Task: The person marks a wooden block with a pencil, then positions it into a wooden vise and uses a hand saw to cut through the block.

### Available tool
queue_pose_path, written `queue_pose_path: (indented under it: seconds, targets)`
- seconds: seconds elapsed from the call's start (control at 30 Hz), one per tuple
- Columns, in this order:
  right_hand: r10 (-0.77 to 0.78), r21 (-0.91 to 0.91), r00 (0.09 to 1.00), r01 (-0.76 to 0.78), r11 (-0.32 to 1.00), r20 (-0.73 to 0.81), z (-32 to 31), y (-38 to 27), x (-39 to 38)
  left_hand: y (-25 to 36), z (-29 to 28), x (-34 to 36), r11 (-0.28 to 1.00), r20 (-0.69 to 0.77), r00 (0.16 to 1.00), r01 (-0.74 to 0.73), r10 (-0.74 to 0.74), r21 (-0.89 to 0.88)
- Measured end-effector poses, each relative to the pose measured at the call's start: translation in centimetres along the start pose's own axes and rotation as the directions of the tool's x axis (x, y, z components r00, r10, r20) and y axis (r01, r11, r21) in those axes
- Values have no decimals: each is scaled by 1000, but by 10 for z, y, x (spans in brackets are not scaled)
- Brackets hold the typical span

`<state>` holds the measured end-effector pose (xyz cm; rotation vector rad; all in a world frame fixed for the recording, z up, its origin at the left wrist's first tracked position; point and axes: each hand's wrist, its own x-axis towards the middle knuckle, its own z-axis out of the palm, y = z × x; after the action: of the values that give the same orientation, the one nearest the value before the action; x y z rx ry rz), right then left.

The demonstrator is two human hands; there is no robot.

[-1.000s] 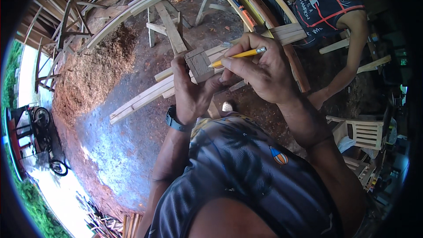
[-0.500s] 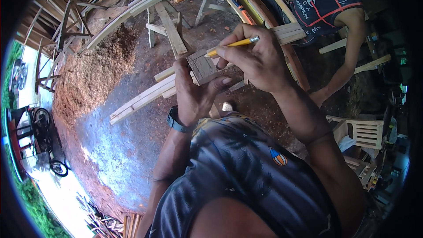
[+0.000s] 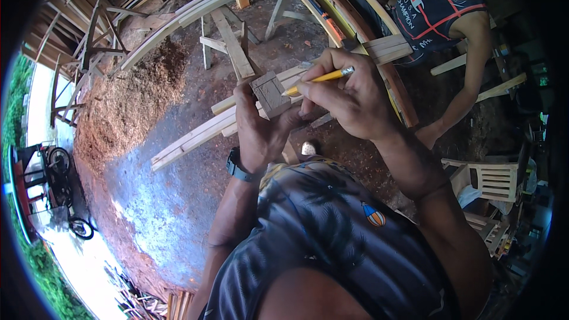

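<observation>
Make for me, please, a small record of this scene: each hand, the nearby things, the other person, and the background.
left hand: the left hand holds a squarish wooden piece
right hand: the right hand holds a yellow pencil, its tip at the piece's right edge; exact contact cannot be told
left wrist: dark watch
nearby: pale boards beyond the hands; orange-and-black tool
other person: upper right, dark sleeveless top with red trim
background: shavings heap and parked vehicle, left; slatted wooden furniture, right

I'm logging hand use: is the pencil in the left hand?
No, the right hand grips the yellow pencil; the left hand holds the wooden block.
</observation>
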<state>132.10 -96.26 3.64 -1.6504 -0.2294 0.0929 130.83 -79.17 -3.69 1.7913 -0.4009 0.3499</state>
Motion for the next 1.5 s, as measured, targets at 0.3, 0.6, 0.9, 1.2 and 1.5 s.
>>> queue_pose_path:
  seconds: [0.3, 0.6, 0.9, 1.2, 1.5]
  targets:
    - [-115, -58, 993, 114, 992, -12, 1, 2, 1, -7, 0, -1, 993, -4, 997, 74, -74, -90]
    - [-189, 117, 978, 199, 973, -91, -9, 3, 21, -22, -28, 8, 915, 106, 976, 213, -188, -342]
    - [-179, 127, 983, 184, 975, -45, -7, 4, 10, -89, -59, 17, 751, 130, 976, 217, -174, -623]
    - [-142, 99, 990, 140, 985, 9, 6, 9, 3, -55, -76, 12, 770, 399, 900, 379, -177, -512]
    - [-162, 223, 985, 170, 960, -56, 6, -10, -44, 2, -37, -15, 914, 215, 969, 196, -125, -354]
